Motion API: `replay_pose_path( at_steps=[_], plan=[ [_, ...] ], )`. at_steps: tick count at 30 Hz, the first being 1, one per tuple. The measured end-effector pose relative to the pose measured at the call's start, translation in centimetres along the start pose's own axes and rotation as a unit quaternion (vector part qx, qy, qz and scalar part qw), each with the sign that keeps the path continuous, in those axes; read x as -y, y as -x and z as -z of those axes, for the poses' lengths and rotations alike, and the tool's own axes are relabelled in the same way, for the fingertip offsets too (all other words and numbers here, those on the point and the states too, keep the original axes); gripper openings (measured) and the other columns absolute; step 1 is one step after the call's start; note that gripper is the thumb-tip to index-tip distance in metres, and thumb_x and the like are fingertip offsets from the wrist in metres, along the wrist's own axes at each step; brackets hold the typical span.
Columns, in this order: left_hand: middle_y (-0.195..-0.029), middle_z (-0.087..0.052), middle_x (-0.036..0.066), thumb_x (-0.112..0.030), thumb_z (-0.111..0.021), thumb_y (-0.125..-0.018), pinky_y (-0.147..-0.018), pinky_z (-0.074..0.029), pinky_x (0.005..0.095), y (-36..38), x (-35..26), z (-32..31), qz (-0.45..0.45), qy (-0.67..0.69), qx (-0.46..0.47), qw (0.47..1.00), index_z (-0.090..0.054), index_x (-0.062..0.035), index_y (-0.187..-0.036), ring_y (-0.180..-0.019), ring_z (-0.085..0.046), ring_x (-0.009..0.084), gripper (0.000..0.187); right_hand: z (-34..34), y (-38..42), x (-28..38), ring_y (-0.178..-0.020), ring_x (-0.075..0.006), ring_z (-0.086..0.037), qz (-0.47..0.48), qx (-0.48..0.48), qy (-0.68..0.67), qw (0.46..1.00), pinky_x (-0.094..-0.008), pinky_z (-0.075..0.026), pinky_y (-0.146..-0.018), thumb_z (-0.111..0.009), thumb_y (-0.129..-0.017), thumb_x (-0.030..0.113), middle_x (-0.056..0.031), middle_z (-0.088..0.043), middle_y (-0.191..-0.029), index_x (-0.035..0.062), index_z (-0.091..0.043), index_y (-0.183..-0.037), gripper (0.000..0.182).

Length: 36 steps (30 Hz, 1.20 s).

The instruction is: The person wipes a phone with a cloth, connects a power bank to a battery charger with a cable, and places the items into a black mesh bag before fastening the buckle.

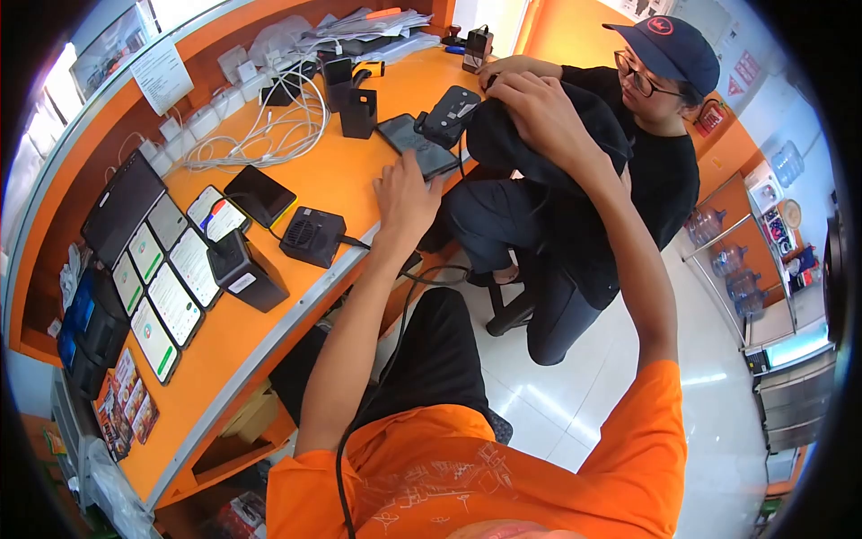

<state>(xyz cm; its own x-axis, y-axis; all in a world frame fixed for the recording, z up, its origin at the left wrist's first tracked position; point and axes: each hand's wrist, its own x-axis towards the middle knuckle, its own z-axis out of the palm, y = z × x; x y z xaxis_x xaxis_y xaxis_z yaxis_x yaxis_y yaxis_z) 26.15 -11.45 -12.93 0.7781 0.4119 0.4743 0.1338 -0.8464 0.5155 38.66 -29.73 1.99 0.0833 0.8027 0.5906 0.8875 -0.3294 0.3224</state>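
Observation:
My left hand [406, 199] is over the orange counter's edge, its fingers spread and touching or just beside a dark flat tablet-like device [417, 144]. My right hand [539, 108] is raised, its fingers curled over a black cloth or bag [507, 135] near the seated person. A black device with a round-edged back [451, 115] stands between my hands, above the flat device. Left of my left hand lies a black box with a fan grille [312, 236], with a cable plugged in.
Several phones [175, 292] lie in rows at the left, beside a black block [247, 269]. White cables [287, 135] tangle at the back of the orange counter [211, 359]. A person in a dark cap [664, 144] sits close at the right. A black cable [395, 350] hangs before me.

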Motion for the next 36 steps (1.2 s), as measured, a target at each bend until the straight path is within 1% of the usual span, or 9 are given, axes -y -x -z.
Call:
replay_pose_path(
  at_steps=[6,9,12,15,19,24,26,30,36],
  plan=[
    [-0.117,-0.071,0.024,-0.014,-0.069,-0.093,-0.095,-0.053,0.0453,3.9,0.5,5.5,-0.099,0.198,0.115,0.968,-0.065,0.0057,-0.12,-0.109,-0.07,0.0357,0.033,-3.1,-1.1,-0.3,-0.108,-0.0293,-0.064,-0.026,0.004,-0.013,1.0,-0.0476,-0.047,-0.088,-0.059,-0.086,0.003,-0.0114,-0.067,-0.105,0.0066,-0.068,-0.11,0.026],
    [-0.114,-0.072,0.022,-0.008,-0.067,-0.094,-0.096,-0.053,0.0397,7.2,-0.8,9.7,-0.073,0.268,0.186,0.942,-0.064,0.0068,-0.121,-0.109,-0.07,0.0323,0.031,-4.1,-1.3,-0.3,-0.106,-0.0314,-0.065,-0.04,0.006,-0.01,0.999,-0.0486,-0.048,-0.089,-0.057,-0.088,0.004,-0.0136,-0.068,-0.104,0.0054,-0.069,-0.108,0.024],
    [-0.109,-0.074,0.019,-0.002,-0.068,-0.092,-0.092,-0.055,0.0359,10.3,-1.0,13.7,-0.099,0.304,0.157,0.934,-0.065,0.0056,-0.12,-0.102,-0.072,0.0283,0.029,-4.6,-1.5,0.3,-0.104,-0.0326,-0.065,-0.05,0.01,-0.016,0.999,-0.0487,-0.048,-0.091,-0.056,-0.09,0.005,-0.0147,-0.069,-0.103,0.0046,-0.07,-0.107,0.022],
    [-0.101,-0.074,0.016,0.004,-0.069,-0.089,-0.083,-0.057,0.0361,13.6,0.4,16.5,-0.142,0.323,0.027,0.935,-0.067,0.0042,-0.117,-0.091,-0.073,0.0267,0.028,-4.7,-1.5,0.9,-0.103,-0.0327,-0.065,-0.055,0.009,-0.04,0.998,-0.0483,-0.048,-0.091,-0.056,-0.092,0.006,-0.0148,-0.068,-0.101,0.0042,-0.071,-0.106,0.02],
    [-0.09,-0.072,0.016,0.008,-0.061,-0.089,-0.071,-0.055,0.0344,17.9,5.5,18.6,-0.198,0.189,-0.155,0.949,-0.065,0.0032,-0.11,-0.077,-0.07,0.0235,0.022,-4.2,-1.7,2.1,-0.102,-0.0326,-0.065,-0.067,0.049,-0.055,0.995,-0.0475,-0.047,-0.09,-0.058,-0.093,0.007,-0.0137,-0.067,-0.099,0.0041,-0.07,-0.107,0.019],
    [-0.087,-0.067,0.017,0.005,-0.053,-0.095,-0.068,-0.052,0.0341,21.8,11.4,21.1,-0.128,0.118,-0.226,0.958,-0.063,0.0044,-0.108,-0.073,-0.063,0.0215,0.016,-4.6,-1.6,3.9,-0.102,-0.0325,-0.063,-0.056,0.061,-0.082,0.993,-0.0466,-0.047,-0.091,-0.058,-0.093,0.007,-0.0125,-0.065,-0.099,0.0044,-0.068,-0.111,0.02],
    [-0.086,-0.068,0.016,0.005,-0.055,-0.094,-0.067,-0.052,0.0336,22.2,12.4,21.7,-0.053,0.106,-0.229,0.966,-0.064,0.0049,-0.111,-0.073,-0.065,0.0224,0.019,-4.6,-1.7,4.7,-0.103,-0.0329,-0.062,-0.045,0.066,-0.09,0.993,-0.0462,-0.046,-0.092,-0.058,-0.093,0.007,-0.0128,-0.065,-0.099,0.0042,-0.068,-0.111,0.02],
    [-0.089,-0.068,0.015,0.005,-0.058,-0.095,-0.071,-0.052,0.033,20.9,11.4,22.1,0.071,0.073,-0.212,0.972,-0.064,0.0056,-0.116,-0.079,-0.066,0.0215,0.021,-4.9,-2.1,5.1,-0.103,-0.0331,-0.062,-0.041,0.075,-0.097,0.992,-0.0462,-0.046,-0.093,-0.058,-0.093,0.006,-0.0131,-0.065,-0.099,0.003,-0.067,-0.111,0.02],
    [-0.093,-0.068,0.014,0.002,-0.06,-0.097,-0.076,-0.052,0.0351,20.3,11.1,21.5,0.13,0.083,-0.18,0.972,-0.064,0.0045,-0.12,-0.082,-0.065,0.0216,0.024,-5.1,-2.1,4.7,-0.103,-0.0335,-0.063,-0.042,0.051,-0.087,0.994,-0.0462,-0.048,-0.091,-0.06,-0.092,0.005,-0.0135,-0.065,-0.1,0.0025,-0.068,-0.111,0.02]
  ],
)
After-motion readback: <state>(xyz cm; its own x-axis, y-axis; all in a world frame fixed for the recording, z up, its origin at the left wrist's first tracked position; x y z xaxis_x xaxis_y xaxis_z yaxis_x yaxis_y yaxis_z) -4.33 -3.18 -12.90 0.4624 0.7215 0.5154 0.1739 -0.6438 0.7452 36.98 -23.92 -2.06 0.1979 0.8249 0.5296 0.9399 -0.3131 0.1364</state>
